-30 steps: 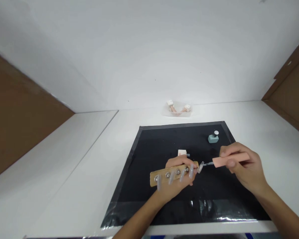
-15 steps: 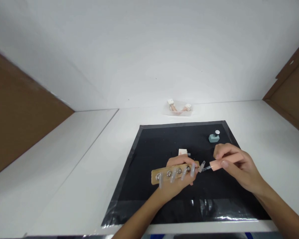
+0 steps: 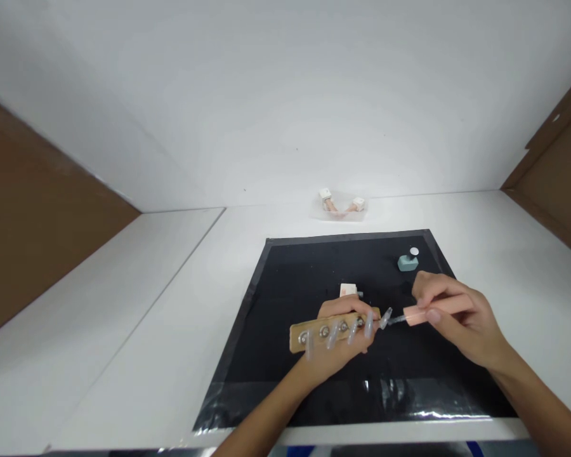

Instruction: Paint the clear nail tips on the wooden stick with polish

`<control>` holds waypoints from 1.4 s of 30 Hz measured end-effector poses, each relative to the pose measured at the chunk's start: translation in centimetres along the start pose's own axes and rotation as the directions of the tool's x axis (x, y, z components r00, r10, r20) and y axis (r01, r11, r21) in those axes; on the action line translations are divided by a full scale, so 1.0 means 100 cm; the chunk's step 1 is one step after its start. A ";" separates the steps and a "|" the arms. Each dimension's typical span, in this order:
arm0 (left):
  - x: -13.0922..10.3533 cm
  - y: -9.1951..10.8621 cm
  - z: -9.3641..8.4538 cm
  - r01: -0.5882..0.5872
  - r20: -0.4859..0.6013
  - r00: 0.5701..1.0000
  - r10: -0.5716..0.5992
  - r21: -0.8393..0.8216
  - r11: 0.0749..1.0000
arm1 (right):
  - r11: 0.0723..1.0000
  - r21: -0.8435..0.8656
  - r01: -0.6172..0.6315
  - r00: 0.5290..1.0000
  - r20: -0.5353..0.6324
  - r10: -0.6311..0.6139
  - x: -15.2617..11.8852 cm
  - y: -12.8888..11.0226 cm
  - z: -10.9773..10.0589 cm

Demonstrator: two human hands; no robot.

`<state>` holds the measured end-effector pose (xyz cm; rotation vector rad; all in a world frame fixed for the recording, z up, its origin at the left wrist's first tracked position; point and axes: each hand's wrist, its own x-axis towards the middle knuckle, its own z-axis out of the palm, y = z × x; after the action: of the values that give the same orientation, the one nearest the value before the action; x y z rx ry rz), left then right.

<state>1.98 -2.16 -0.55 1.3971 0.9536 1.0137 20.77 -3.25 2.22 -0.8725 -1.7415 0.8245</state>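
My left hand [image 3: 342, 346] is closed around a tan nail display stand [image 3: 295, 330], a narrow bar with round metal mounts along it. Clear false nails [image 3: 333, 334] stick out from the bar in a row. In my right hand [image 3: 461, 324] is a nail polish brush [image 3: 415, 315] with a long peach handle, pinched between thumb and fingers. Its wet-looking bristles are at the clear false nail [image 3: 386, 318] on the bar's right end; whether they touch it I cannot tell. Behind my left hand, a small white and peach bottle [image 3: 348, 290] is partly hidden.
Both hands are above a black mat [image 3: 295, 273] on a white table [image 3: 162, 317]. A teal bottle with a dark, silver-topped cap [image 3: 408, 262] sits at the mat's far right. Beyond the mat lies a clear packet with white and peach pieces [image 3: 342, 214]. Brown panels [image 3: 38, 209] flank the table.
My right hand has drawn the brush slightly to the right along the end nail. My left hand keeps the stand in nearly the same place.
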 end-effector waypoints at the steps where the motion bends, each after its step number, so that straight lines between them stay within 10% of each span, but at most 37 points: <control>1: 0.000 0.000 0.000 -0.016 0.000 1.000 0.016 0.010 1.000 | 1.000 0.005 0.007 1.000 0.029 -0.007 0.001 -0.001 0.000; 28: 0.003 -0.018 -0.001 -0.457 0.076 0.888 0.453 0.241 0.856 | 0.977 -0.208 0.057 0.998 -0.001 -0.058 0.007 -0.005 -0.001; 42: 0.002 -0.021 -0.002 -0.476 0.107 0.878 0.467 0.292 0.829 | 0.981 -0.162 0.104 0.994 0.042 -0.098 0.008 -0.004 0.000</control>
<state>1.81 -1.75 -2.65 1.9753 0.7788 1.2356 20.52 -2.83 2.93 -0.8745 -1.8880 0.6387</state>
